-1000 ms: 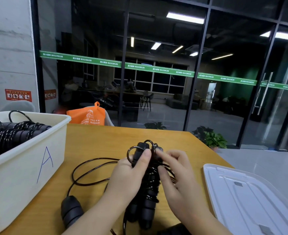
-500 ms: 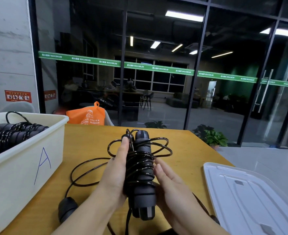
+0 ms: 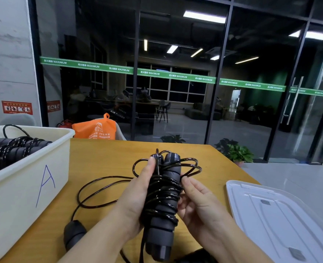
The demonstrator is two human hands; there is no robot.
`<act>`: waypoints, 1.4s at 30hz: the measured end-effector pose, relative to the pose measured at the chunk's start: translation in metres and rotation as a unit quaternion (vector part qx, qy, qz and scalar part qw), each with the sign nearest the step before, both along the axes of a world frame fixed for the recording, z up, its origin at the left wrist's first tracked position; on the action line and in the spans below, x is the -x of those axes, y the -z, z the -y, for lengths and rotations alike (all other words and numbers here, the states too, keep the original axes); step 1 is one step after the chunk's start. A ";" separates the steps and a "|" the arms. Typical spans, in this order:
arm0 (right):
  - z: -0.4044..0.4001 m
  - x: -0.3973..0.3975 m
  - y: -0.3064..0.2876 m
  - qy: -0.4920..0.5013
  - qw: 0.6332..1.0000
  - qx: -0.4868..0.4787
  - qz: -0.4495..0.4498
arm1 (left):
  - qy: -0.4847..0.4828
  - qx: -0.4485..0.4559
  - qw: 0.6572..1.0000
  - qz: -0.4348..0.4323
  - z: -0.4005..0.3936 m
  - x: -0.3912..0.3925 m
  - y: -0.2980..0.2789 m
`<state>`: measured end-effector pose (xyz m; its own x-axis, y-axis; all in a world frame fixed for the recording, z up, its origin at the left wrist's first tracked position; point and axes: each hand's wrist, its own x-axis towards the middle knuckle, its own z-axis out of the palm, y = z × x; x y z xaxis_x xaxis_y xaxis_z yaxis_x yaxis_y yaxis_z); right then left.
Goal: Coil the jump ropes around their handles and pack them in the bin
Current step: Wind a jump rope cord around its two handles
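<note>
A black jump rope bundle (image 3: 164,204), two foam handles with cord coiled around them, stands upright above the wooden table (image 3: 103,158). My left hand (image 3: 138,194) grips the bundle from its left side, thumb up by the top loops. My right hand (image 3: 196,204) touches the bundle's right side, its fingers curled at the coils. Loose cord (image 3: 92,192) from another rope lies on the table to the left, with one black handle (image 3: 73,234) near the front edge. The cream bin (image 3: 24,186) marked "A" at the left holds several coiled ropes (image 3: 10,149).
A white plastic lid (image 3: 278,215) lies flat at the right of the table. An orange bag (image 3: 95,129) sits behind the table's far edge. Glass walls and potted plants (image 3: 236,151) stand beyond.
The bundle was tipped upright and lifted slightly. My right hand dropped from the top loops to the bundle's right side, while my left hand kept hold.
</note>
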<state>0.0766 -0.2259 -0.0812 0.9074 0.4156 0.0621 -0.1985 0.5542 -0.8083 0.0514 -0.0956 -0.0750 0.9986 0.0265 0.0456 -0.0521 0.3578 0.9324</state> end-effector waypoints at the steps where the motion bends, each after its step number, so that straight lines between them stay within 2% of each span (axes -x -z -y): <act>1: 0.001 0.000 0.000 0.009 1.000 0.017 0.006 | -0.026 -0.020 0.999 0.001 0.000 -0.001 0.001; 4: 0.002 0.000 0.002 0.047 0.991 0.096 0.075 | -0.109 -0.063 0.992 0.008 0.000 -0.003 0.002; 8: -0.008 0.006 0.008 0.028 0.968 0.193 0.157 | -0.200 -0.115 0.973 0.031 0.000 -0.006 0.002; 12: -0.011 0.012 0.010 0.010 0.943 0.215 0.255 | -0.234 -0.099 0.966 0.050 0.007 -0.004 -0.001; 16: -0.009 0.009 0.013 0.023 0.925 0.214 0.313 | -0.230 -0.070 0.970 0.029 0.008 -0.007 0.001; 22: -0.008 0.000 0.018 0.027 0.907 0.255 0.333 | -0.262 -0.065 0.963 0.008 0.009 -0.008 -0.001; 27: -0.004 -0.002 0.014 -0.020 0.878 0.310 0.364 | -0.275 -0.125 0.953 0.022 0.012 -0.003 -0.003; 30: -0.003 -0.005 0.014 -0.016 0.868 0.327 0.373 | -0.258 -0.127 0.957 0.030 0.013 -0.003 -0.002; 36: 0.000 -0.010 0.017 0.039 0.882 0.289 0.371 | -0.251 -0.171 0.952 0.029 0.011 -0.001 0.003; 42: 0.006 -0.013 0.017 0.047 0.895 0.280 0.344 | -0.220 -0.205 0.950 0.082 0.011 0.000 0.008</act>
